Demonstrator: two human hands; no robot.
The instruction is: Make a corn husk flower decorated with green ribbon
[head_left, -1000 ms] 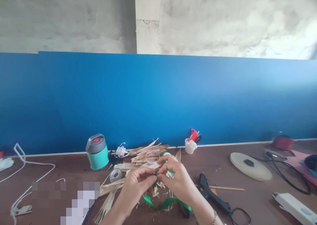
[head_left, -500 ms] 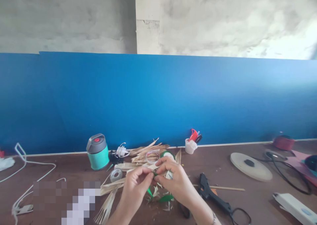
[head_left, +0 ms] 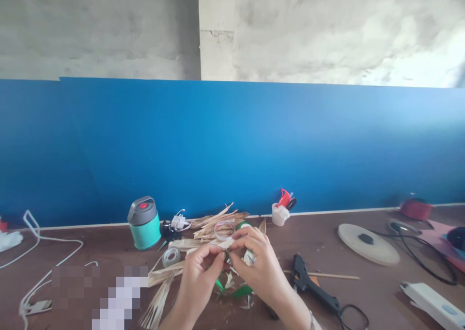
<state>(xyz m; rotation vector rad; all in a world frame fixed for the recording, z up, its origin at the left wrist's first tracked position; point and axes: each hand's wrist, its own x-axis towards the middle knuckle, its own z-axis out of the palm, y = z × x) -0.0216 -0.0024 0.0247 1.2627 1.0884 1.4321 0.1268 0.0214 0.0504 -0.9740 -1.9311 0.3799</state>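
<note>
My left hand and my right hand meet over the middle of the table. Thumb and fingers of each are pinched together on a small pale husk-like piece with dark green at its lower side. The fingertips hide most of it. Beneath them lie green leaf-shaped pieces and torn pale scraps. Dried husks, looking like corn husks, are heaped just beyond my hands, and more husk strips lie left of my left wrist. A roll of clear tape stands near my left knuckles.
On the right are a black glue gun, a thin wooden stick, a round pale lid and a white power strip. A teal container and a white cup of tools stand at the back. White cable trails at left.
My fingertips have shifted slightly on the piece; less green shows between them and more of the pale part. Both hands stay in about the same place.
</note>
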